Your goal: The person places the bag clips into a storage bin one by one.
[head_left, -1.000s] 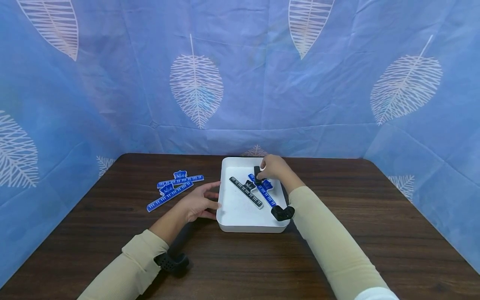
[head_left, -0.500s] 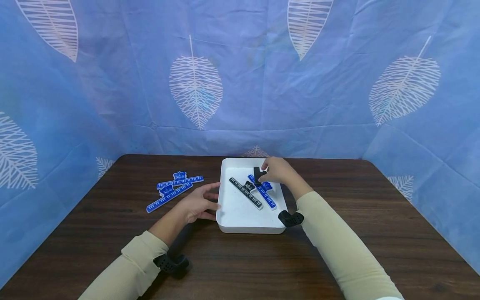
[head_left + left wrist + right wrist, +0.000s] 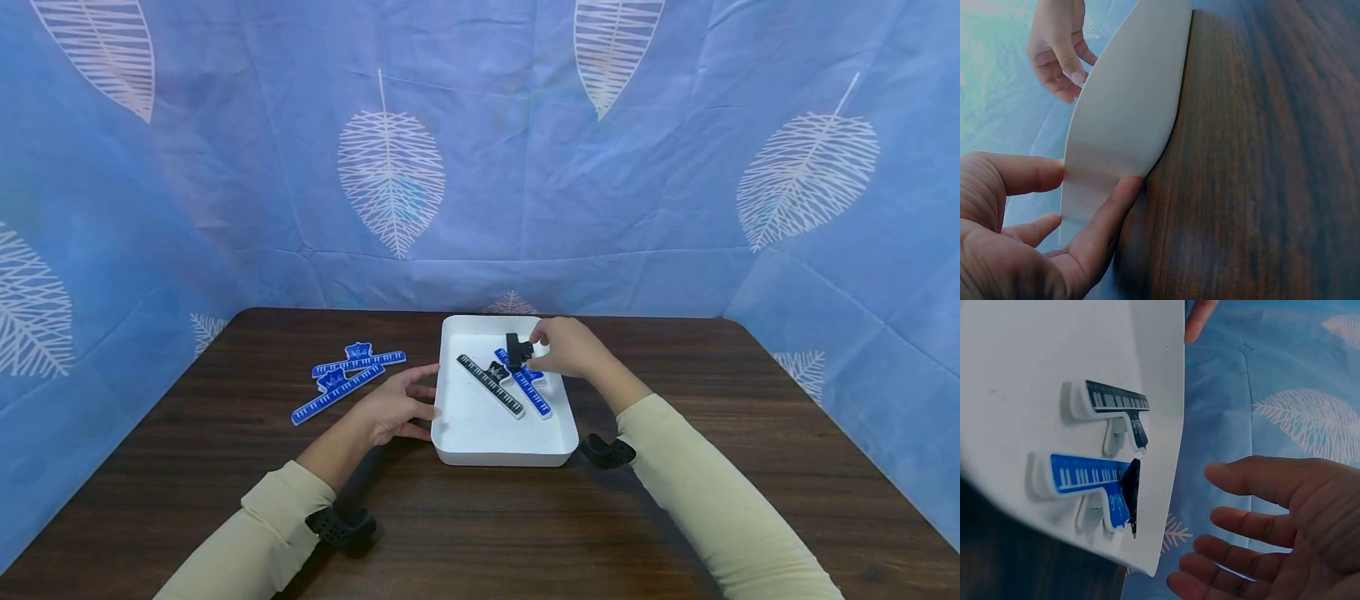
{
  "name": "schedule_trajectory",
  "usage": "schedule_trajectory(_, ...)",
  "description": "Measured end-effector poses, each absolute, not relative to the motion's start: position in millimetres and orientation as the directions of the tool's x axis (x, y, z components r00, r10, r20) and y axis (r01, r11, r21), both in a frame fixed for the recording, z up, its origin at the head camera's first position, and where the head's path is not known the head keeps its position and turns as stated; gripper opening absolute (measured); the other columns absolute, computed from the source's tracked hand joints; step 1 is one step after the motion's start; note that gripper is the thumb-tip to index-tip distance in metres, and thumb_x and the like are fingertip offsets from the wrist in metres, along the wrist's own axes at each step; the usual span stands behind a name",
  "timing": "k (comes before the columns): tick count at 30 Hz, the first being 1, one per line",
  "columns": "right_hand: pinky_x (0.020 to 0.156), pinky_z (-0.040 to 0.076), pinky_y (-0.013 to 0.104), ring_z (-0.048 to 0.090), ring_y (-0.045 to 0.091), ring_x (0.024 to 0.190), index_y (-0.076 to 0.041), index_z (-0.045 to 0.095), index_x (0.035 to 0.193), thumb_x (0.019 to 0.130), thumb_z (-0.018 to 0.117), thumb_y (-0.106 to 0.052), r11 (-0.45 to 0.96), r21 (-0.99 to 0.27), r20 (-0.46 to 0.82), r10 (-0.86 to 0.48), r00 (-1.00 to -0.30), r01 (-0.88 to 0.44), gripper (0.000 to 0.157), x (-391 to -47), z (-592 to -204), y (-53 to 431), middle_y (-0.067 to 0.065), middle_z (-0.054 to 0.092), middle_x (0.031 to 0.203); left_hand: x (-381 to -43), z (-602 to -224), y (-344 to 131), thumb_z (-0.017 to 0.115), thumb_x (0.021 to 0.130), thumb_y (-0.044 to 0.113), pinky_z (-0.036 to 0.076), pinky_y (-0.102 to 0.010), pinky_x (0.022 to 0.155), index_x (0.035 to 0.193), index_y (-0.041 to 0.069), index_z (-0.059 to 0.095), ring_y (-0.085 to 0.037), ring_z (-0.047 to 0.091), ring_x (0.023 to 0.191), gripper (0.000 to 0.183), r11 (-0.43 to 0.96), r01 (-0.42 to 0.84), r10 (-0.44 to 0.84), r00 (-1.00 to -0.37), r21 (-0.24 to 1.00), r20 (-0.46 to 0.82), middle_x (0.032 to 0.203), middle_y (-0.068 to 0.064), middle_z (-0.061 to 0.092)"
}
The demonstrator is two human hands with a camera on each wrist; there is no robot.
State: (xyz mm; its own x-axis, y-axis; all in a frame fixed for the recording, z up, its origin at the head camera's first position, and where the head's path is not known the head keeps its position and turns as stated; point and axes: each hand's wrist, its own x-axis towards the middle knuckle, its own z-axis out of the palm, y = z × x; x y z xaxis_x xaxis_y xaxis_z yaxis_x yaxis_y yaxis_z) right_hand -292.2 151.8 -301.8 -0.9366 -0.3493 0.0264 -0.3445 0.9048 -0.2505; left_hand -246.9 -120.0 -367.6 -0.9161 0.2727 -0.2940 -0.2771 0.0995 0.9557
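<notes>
A white tray (image 3: 487, 442) is placed on the dark wood-grain tabletop (image 3: 465, 533). Its left wall is touched by the fingertips of the left hand (image 3: 397, 406); the fingers are held apart, and one fingertip is seen in the left wrist view low on the wall, near the bottom edge.

The right hand (image 3: 572, 346) is positioned over the far right part of the tray. Its thumb and fingers are parted, and a gap to the upright black clip (image 3: 514, 352) is shown in the right wrist view. That clip is located inside the tray, near its far end, and stands on edge. The far part of the blue clip in the tray (image 3: 531, 392) is partly covered by it; whether the two are in contact cannot be determined. Beside the blue one, the flat black clip (image 3: 491, 386) is laid on the slant. Keyboard patterns are printed on both.

Left of the tray, the far blue clip (image 3: 360, 362) and the near blue clip (image 3: 337, 395) are found close together on the tabletop. A blue cloth (image 3: 487, 183) with white leaf motifs is hung behind.
</notes>
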Motion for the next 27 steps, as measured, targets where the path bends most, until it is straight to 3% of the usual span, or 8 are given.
schedule_trajectory(10, 0.078, 0.051, 0.042, 0.054, 0.022, 0.078, -0.001, 0.068, 0.113, 0.081, 0.078, -0.023, 0.895, -0.241, 0.097, -0.362, -0.927, -0.375, 0.040, -279, -307, 164, 0.010, 0.065, 0.095, -247, -368, -120, 0.062, 0.085, -0.014, 0.058, -0.052, 0.075, 0.153, 0.015, 0.032, -0.035, 0.064, 0.099, 0.079, 0.100, -0.273, 0.271, -0.918, 0.957, -0.290, 0.138, -0.025, 0.043)
schedule_trajectory(20, 0.080, 0.052, 0.047, 0.059, 0.027, 0.089, 0.002, 0.068, 0.109, 0.081, 0.077, -0.016, 0.856, -0.279, 0.200, -0.391, -0.899, -0.434, 0.035, -261, -316, 186, 0.016, 0.065, 0.100, -247, -369, -120, 0.063, 0.084, -0.015, 0.058, -0.052, 0.074, 0.152, 0.015, 0.034, -0.035, 0.064, 0.099, 0.079, 0.098, -0.264, 0.268, -0.921, 0.959, -0.282, 0.137, -0.025, 0.045)
schedule_trajectory(27, 0.078, 0.053, 0.047, 0.059, 0.027, 0.088, 0.003, 0.067, 0.109, 0.082, 0.076, -0.016, 0.849, -0.316, 0.203, -0.375, -0.904, -0.423, 0.034, -252, -321, 200, 0.014, 0.064, 0.099, -246, -368, -119, 0.063, 0.083, -0.015, 0.058, -0.052, 0.075, 0.152, 0.014, 0.034, -0.037, 0.063, 0.101, 0.080, 0.108, -0.265, 0.261, -0.922, 0.958, -0.285, 0.137, -0.025, 0.044)
